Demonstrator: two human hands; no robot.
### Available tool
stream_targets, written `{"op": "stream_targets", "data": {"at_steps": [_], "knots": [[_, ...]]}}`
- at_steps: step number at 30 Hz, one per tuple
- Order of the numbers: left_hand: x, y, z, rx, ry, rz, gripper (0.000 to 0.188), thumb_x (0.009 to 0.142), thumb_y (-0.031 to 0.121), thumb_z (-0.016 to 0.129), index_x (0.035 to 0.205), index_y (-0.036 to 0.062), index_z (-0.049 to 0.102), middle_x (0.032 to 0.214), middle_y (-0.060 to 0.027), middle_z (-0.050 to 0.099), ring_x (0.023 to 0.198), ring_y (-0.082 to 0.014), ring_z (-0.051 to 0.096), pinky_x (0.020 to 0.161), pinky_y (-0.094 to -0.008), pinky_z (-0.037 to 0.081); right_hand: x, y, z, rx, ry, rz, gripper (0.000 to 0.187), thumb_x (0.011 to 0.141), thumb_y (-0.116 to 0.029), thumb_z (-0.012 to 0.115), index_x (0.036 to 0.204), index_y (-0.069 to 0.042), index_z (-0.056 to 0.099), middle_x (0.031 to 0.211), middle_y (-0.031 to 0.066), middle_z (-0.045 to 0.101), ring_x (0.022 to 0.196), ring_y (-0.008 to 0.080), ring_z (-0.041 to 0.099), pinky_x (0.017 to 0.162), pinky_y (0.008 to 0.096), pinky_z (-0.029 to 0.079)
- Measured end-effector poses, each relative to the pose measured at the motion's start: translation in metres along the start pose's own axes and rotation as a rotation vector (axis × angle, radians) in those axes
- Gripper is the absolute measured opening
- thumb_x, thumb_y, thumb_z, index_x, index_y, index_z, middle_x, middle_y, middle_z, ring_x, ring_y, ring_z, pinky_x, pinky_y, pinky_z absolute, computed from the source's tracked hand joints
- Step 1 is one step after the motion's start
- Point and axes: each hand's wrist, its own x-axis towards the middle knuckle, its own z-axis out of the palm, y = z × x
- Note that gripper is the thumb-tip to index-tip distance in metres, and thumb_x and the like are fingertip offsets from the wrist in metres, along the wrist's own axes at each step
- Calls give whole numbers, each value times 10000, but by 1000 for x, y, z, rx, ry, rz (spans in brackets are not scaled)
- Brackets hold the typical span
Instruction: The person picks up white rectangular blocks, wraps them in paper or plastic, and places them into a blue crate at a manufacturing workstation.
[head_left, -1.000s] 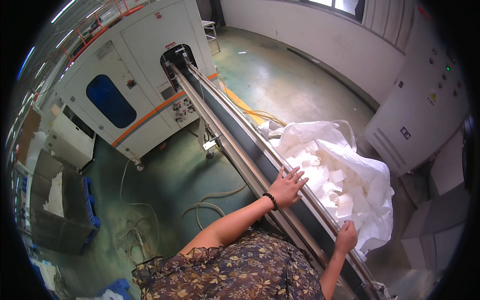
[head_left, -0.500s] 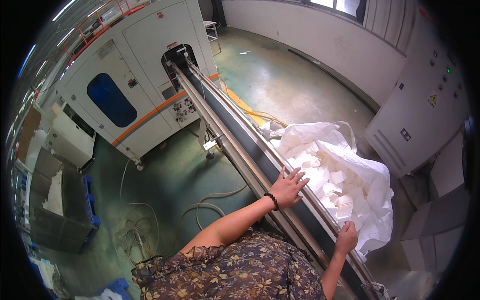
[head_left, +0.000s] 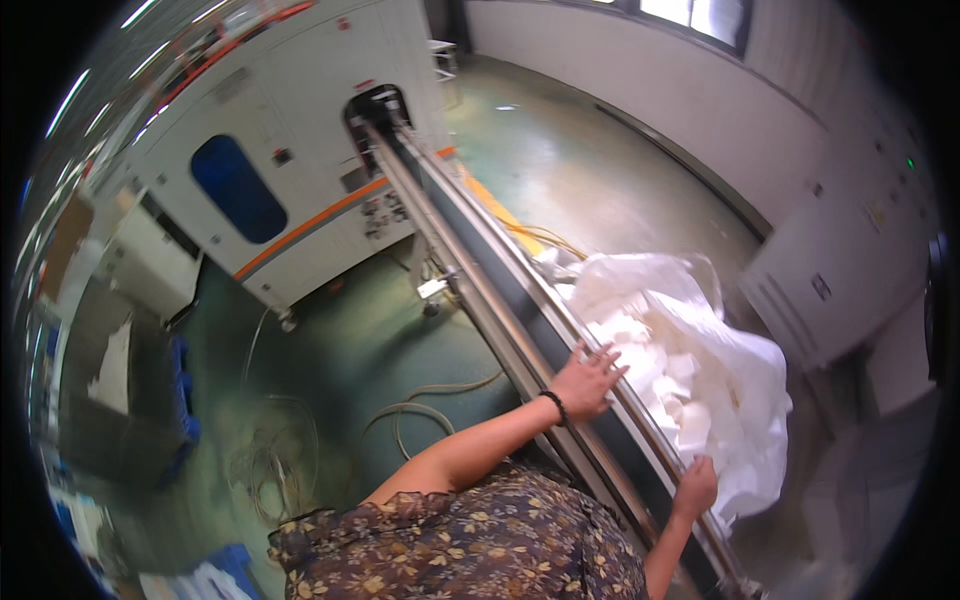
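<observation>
My left hand [head_left: 585, 384], a dark beaded bracelet on its wrist, reaches across the narrow conveyor [head_left: 545, 335]. Its fingers are spread over the metal side rail [head_left: 645, 425] on the bag's side, with nothing in them. Further down that rail is my right hand [head_left: 697, 487], its fingers curled closed. What they hold, if anything, is hidden. Beside the conveyor stands a large white woven bag [head_left: 755, 375], its mouth open. Loose white cup-like pieces [head_left: 650, 365] are piled inside it.
The conveyor runs from a big white machine [head_left: 330, 190] with a blue window. A grey control cabinet [head_left: 830, 270] stands at the right. Hoses [head_left: 400, 425] and coiled cables [head_left: 275, 480] lie on the green floor. A grey bin [head_left: 130, 420] is at the left.
The whole view has shifted slightly, moving the scene right and down, with some blur. Both hands keep nearly the same places along the conveyor; the left fingers remain spread, the right closed.
</observation>
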Motion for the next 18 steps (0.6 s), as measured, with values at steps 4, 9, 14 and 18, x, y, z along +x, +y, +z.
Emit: {"op": "stream_targets", "data": {"at_steps": [4, 9, 14, 18], "knots": [[-9, 3, 0, -103, -41, -107, 670, 784, 296, 621, 1415, 122, 480, 1547, -207, 309, 1425, -354, 319, 1118, -602, 241, 27, 14, 52, 234, -40, -205, 227, 933, -143, 501, 944, -51, 708, 865, 171, 685, 788, 362, 645, 720, 449, 506], [-4, 8, 28, -200, 235, 147, 588, 794, 319, 709, 1339, 193, 529, 1512, -125, 371, 1424, -377, 295, 1049, -704, 248, 37, -116, 54, 618, -358, -536, 223, 935, -149, 503, 940, -52, 704, 860, 166, 682, 786, 357, 644, 718, 447, 507], [-151, -43, 37, -200, 629, -295, 401, 747, 254, 690, 1128, 140, 645, 1292, -129, 542, 1291, -335, 452, 1046, -623, 338, -1, -213, 93, 753, -974, -741, 219, 936, -156, 506, 935, -53, 699, 854, 162, 679, 783, 352, 643, 716, 446, 507], [-315, -31, 86, -353, 769, -1099, 338, 798, 154, 691, 1121, 70, 637, 1099, -141, 631, 1055, -333, 587, 907, -466, 477, -43, -264, 106, 717, -1311, -837, 216, 937, -161, 509, 932, -54, 696, 850, 158, 676, 782, 348, 642, 715, 444, 507]]}}
